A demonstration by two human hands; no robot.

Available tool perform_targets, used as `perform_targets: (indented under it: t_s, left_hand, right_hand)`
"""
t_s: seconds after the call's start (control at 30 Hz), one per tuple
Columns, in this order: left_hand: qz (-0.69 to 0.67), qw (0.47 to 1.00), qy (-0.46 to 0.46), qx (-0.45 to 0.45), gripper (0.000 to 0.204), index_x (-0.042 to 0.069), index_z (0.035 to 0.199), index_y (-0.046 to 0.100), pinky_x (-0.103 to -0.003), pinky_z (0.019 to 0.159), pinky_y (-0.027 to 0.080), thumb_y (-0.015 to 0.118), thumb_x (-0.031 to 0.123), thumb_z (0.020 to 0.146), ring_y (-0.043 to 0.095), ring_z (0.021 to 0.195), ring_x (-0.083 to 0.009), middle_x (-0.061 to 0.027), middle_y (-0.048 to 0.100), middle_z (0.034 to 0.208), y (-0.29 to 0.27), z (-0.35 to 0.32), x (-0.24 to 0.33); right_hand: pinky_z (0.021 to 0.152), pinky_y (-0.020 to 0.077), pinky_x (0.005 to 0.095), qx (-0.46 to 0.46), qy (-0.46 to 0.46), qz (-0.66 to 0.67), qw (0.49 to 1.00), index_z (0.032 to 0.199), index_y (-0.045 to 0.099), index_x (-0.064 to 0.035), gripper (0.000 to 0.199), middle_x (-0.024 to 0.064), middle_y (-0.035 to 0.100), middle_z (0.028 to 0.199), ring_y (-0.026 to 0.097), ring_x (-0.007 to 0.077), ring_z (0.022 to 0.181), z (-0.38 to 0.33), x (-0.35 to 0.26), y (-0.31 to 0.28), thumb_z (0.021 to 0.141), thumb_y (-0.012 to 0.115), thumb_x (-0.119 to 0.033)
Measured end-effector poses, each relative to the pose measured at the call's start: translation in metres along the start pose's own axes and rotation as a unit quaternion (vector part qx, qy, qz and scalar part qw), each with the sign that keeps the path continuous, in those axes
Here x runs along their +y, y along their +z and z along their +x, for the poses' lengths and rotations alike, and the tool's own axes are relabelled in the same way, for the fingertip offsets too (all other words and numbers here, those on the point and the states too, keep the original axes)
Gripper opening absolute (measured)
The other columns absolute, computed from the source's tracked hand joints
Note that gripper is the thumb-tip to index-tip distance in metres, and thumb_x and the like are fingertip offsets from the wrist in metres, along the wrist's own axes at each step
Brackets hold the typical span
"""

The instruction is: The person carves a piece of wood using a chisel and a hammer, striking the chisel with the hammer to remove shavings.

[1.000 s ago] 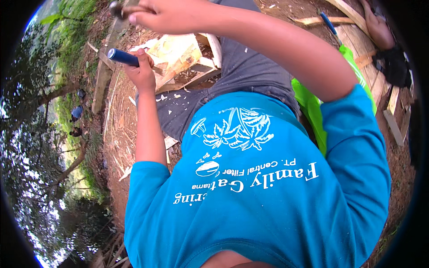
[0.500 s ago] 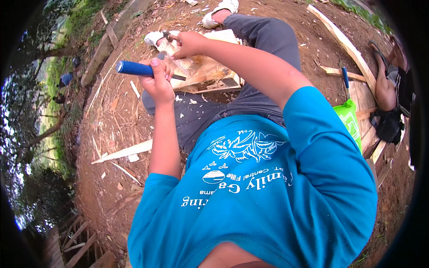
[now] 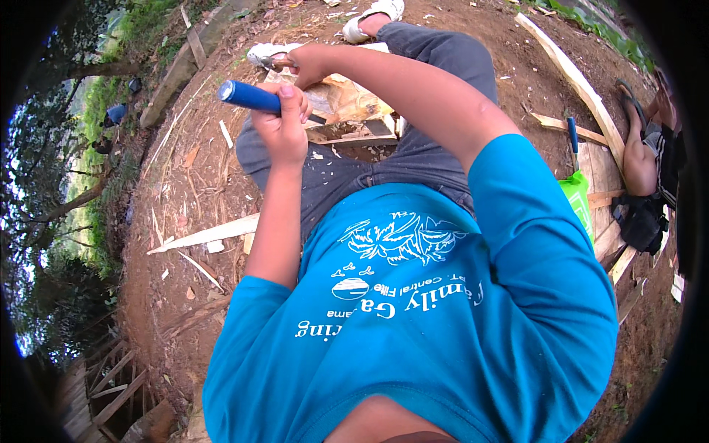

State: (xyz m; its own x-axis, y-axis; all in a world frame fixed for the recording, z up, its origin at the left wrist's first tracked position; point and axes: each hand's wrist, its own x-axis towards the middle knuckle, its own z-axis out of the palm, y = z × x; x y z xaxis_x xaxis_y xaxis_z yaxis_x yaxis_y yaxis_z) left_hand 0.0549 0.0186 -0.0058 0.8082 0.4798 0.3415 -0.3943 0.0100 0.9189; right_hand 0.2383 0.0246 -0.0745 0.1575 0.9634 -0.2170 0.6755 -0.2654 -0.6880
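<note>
My left hand [image 3: 283, 129] is closed around the blue handle of a chisel [image 3: 251, 96]; the handle points up and left. Part of its dark blade [image 3: 317, 118] shows past my fingers, over a pale, roughly hollowed wood block [image 3: 354, 100] between my legs. Just beyond, my right hand [image 3: 312, 63] grips a tool with a brown handle and a grey metal end [image 3: 269, 63]. My fingers and wrist hide much of that tool, so its exact kind is unclear. The right forearm passes over the block and covers part of it.
Pale wood chips and a long split piece of wood [image 3: 210, 232] lie on the brown soil. At right are a long plank [image 3: 572, 66], a blue-handled tool [image 3: 572, 135], a green bag [image 3: 578, 198], a black bag [image 3: 641, 221] and another person's leg [image 3: 639, 159].
My left hand and the chisel have shifted right, and less of the blade shows. My right hand has risen slightly with its tool. The whole view has shifted a little.
</note>
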Motion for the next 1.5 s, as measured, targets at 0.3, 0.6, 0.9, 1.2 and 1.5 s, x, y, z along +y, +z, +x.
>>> perform_targets:
  t_s: [0.3, 0.6, 0.9, 1.2, 1.5]
  left_hand:
    - [0.131, 0.982, 0.012, -0.136, 0.018, 0.007, 0.101, 0.048, -0.028, 0.065, 0.041, 0.057, 0.021, 0.108, 0.046, 0.069, -0.0097, -0.0003, 0.049, 0.079, 0.006, 0.029, -0.028]
    - [0.199, 0.957, -0.03, -0.21, 0.024, 0.005, 0.099, 0.055, -0.028, 0.064, 0.041, 0.062, 0.027, 0.106, 0.051, 0.07, -0.0089, 0.0012, 0.056, 0.077, 0.0, 0.041, -0.039]
    - [0.233, 0.945, 0.001, -0.23, 0.027, 0.006, 0.101, 0.057, -0.027, 0.064, 0.042, 0.065, 0.031, 0.104, 0.053, 0.07, -0.009, 0.001, 0.056, 0.075, 0.0, 0.039, -0.047]
    - [0.302, 0.928, -0.007, -0.217, 0.024, 0.006, 0.102, 0.055, -0.028, 0.073, 0.043, 0.063, 0.028, 0.105, 0.05, 0.079, -0.0101, -0.0011, 0.054, 0.087, -0.013, 0.03, -0.045]
    - [0.141, 0.976, -0.091, -0.138, 0.025, 0.007, 0.108, 0.047, -0.026, 0.063, 0.043, 0.059, 0.03, 0.108, 0.05, 0.069, -0.0089, 0.0005, 0.052, 0.082, -0.021, 0.05, -0.044]
  right_hand:
    - [0.07, 0.0565, 0.0388, 0.293, 0.038, 0.174, 0.94, 0.091, 0.073, -0.0001, 0.066, 0.0155, 0.071, 0.077, 0.073, 0.027, 0.076, -0.098, 0.004, -0.044, 0.085, 0.071, -0.066]
    - [0.085, 0.052, 0.0338, 0.375, -0.101, 0.342, 0.856, 0.124, 0.061, 0.006, 0.036, 0.0154, 0.071, 0.106, 0.065, 0.0197, 0.097, -0.202, -0.044, -0.062, 0.1, 0.059, -0.02]
    - [0.075, 0.0468, 0.0377, 0.465, -0.163, 0.281, 0.823, 0.099, 0.056, 0.002, 0.037, 0.0121, 0.06, 0.085, 0.057, 0.022, 0.08, -0.255, -0.088, -0.074, 0.11, 0.047, -0.032]
    - [0.073, 0.048, 0.0444, 0.447, -0.085, 0.208, 0.866, 0.103, 0.058, 0.0038, 0.039, 0.0231, 0.065, 0.088, 0.062, 0.0308, 0.078, -0.291, -0.103, -0.097, 0.11, 0.044, -0.032]
    - [0.078, 0.0568, 0.0394, 0.398, -0.018, 0.128, 0.908, 0.102, 0.067, 0.0001, 0.083, 0.0183, 0.07, 0.089, 0.073, 0.0316, 0.084, -0.176, -0.065, -0.078, 0.071, 0.077, -0.076]
